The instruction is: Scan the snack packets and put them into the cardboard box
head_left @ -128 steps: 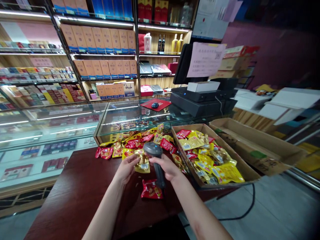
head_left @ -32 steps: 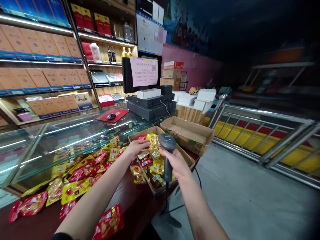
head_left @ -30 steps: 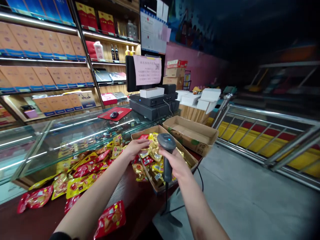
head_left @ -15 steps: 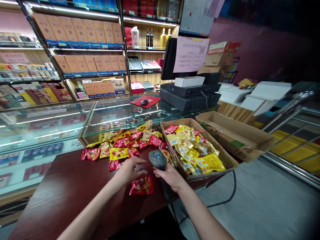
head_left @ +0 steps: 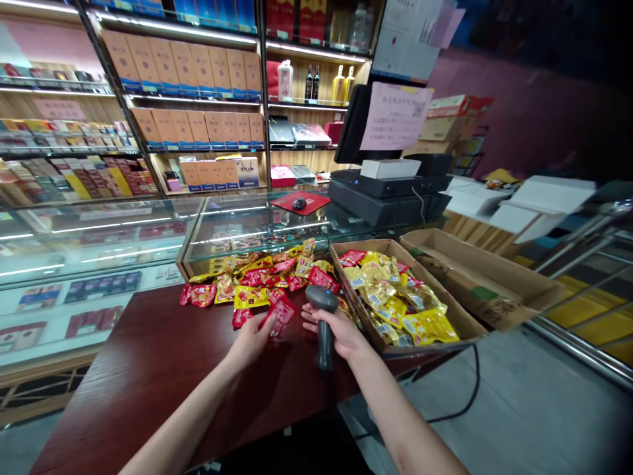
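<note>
My left hand (head_left: 251, 342) is closed on a red snack packet (head_left: 282, 318), lifted above the dark red-brown counter (head_left: 163, 369). In my right hand (head_left: 345, 334) is a dark grey barcode scanner (head_left: 325, 346), its head up and its handle hanging down past the palm; some fingers are stretched out to its left. Beyond the hands lies a loose heap of red and yellow snack packets (head_left: 252, 297). To the right of the scanner stands a cardboard box (head_left: 462, 333), holding gold, yellow and red packets (head_left: 390, 284).
Behind the first box sits a second cardboard box (head_left: 531, 293). A glass display case (head_left: 232, 224) borders the counter, bearing a mouse (head_left: 299, 204) on a red mat, a black cash drawer (head_left: 376, 201) and a monitor (head_left: 352, 125). A black cable (head_left: 475, 389) hangs at right; metal rails (head_left: 583, 310) stand beyond.
The red packet that lay on the counter near me is now in my left hand, raised. My right hand's fingers have spread, with the scanner still in it. The whole view has shifted slightly.
</note>
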`<state>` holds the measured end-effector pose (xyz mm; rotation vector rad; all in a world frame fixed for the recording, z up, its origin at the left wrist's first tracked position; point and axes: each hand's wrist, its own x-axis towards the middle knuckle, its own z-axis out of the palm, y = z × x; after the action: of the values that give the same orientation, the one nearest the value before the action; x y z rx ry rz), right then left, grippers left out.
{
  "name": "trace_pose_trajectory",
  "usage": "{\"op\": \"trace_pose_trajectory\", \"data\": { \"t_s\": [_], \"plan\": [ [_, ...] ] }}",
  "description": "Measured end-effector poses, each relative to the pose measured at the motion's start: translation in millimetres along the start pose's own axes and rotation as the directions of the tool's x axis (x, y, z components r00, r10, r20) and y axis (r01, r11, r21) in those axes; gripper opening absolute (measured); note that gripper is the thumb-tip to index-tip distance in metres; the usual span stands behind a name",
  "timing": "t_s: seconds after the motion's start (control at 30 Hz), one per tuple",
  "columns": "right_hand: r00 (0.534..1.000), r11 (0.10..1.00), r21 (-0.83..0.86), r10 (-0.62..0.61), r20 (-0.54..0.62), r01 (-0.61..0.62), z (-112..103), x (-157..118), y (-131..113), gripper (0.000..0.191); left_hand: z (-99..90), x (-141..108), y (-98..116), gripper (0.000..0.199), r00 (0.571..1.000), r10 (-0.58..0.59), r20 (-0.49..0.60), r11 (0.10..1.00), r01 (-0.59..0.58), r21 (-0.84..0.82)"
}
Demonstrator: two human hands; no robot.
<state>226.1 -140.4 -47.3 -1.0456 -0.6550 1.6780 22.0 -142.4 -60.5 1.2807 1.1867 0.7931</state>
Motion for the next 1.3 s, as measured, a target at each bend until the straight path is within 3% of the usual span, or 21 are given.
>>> {"op": "trace_pose_trajectory", "data": {
  "t_s": [0.1, 0.2, 0.3, 0.4, 0.57, 0.83, 0.93, 1.03, 1.13, 1.3],
  "plan": [
    [0.989, 1.0, 0.008, -0.025, 0.143, 0.024, 16, 9, -7, 0.026, -2.9, 18, 7, 0.043, 0.997, -0.076, -0.006, 0.94, 0.07, -0.335],
    [0.976, 0.999, -0.043, -0.008, 0.216, 0.018, 34, 19, -14, 0.028, -5.1, 31, 17, 0.038, 0.995, -0.095, -0.02, 0.881, 0.074, -0.468],
    [0.974, 0.995, -0.097, 0.006, 0.228, 0.017, 44, 30, -22, 0.027, -13.5, 40, 28, 0.031, 0.994, -0.104, -0.026, 0.896, 0.082, -0.436],
    [0.973, 0.992, -0.121, -0.005, 0.23, 0.034, 45, 44, -30, 0.024, -29.1, 50, 38, 0.025, 0.991, -0.127, 0.042, 0.916, 0.133, -0.379],
    [0.97, 0.988, -0.135, -0.035, 0.24, 0.069, 48, 65, -43, 0.024, -53.9, 75, 51, 0.031, 0.976, -0.182, 0.121, 0.906, 0.214, -0.366],
    [0.976, 0.977, -0.179, -0.079, 0.205, 0.117, 53, 85, -53, 0.02, -62.9, 105, 55, 0.034, 0.966, -0.204, 0.158, 0.909, 0.247, -0.335],
    [0.974, 0.961, -0.225, -0.115, 0.198, 0.159, 49, 82, -52, 0.015, -63.4, 111, 56, 0.035, 0.963, -0.201, 0.181, 0.901, 0.254, -0.352],
    [0.973, 0.94, -0.274, -0.159, 0.167, 0.201, 48, 71, -51, 0.016, -65.2, 119, 62, 0.033, 0.971, -0.198, 0.135, 0.901, 0.234, -0.364],
    [0.983, 0.942, -0.288, -0.142, 0.121, 0.171, 52, 55, -49, 0.022, -67.2, 128, 71, 0.029, 0.977, -0.202, 0.065, 0.907, 0.212, -0.364],
    [0.988, 0.953, -0.283, -0.074, 0.137, 0.11, 61, 30, -40, 0.026, -68.1, 140, 81, 0.028, 0.985, -0.172, 0.004, 0.921, 0.162, -0.354]
  ]
}}
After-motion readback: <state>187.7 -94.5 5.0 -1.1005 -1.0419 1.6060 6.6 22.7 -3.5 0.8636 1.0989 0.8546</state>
